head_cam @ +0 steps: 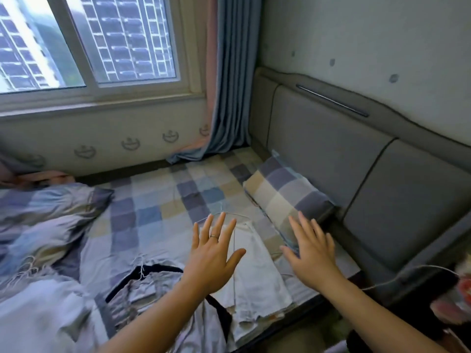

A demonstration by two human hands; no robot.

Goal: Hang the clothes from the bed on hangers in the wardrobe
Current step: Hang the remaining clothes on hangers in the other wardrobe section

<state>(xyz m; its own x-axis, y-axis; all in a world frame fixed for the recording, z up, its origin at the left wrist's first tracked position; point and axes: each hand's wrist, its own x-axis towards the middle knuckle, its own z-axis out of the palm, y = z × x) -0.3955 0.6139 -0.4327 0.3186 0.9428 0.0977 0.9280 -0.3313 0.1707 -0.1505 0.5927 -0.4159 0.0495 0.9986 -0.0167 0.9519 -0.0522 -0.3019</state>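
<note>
A white garment (257, 278) lies flat on the near part of the bed (153, 200), folded into a long strip that runs from the near edge toward the far side. At its far end a thin wire hanger (243, 217) shows, its small hook pointing away over the checked sheet. Just to the left lies a grey garment (142, 286), rumpled, with a dark band (155, 268) curving across its top and a frayed white fringe beside it.

Both hands are over the white garment, flat and wide open, fingers spread and straight, holding nothing. The left hand (212, 256) is over the garment's left edge, its fingertips reaching to the wire of the hanger; it wears a ring (214, 236) on one finger. The right hand (311, 253) is just off the garment's right side, above the sheet and close to the near end of a checked pillow (285, 194). Whether either palm touches the cloth cannot be told.

Farther out, the pillow lies along a grey padded headboard (331, 154) on the right. On the left, a bunched quilt (46, 207) in blue, grey and cream spreads over the bed. Beyond the bed's far side stands a wall with a window (102, 39) and a blue-grey curtain (229, 85) whose hem rests on the sheet. A thin white cable (420, 270) runs in from the near right, past the headboard's end.
</note>
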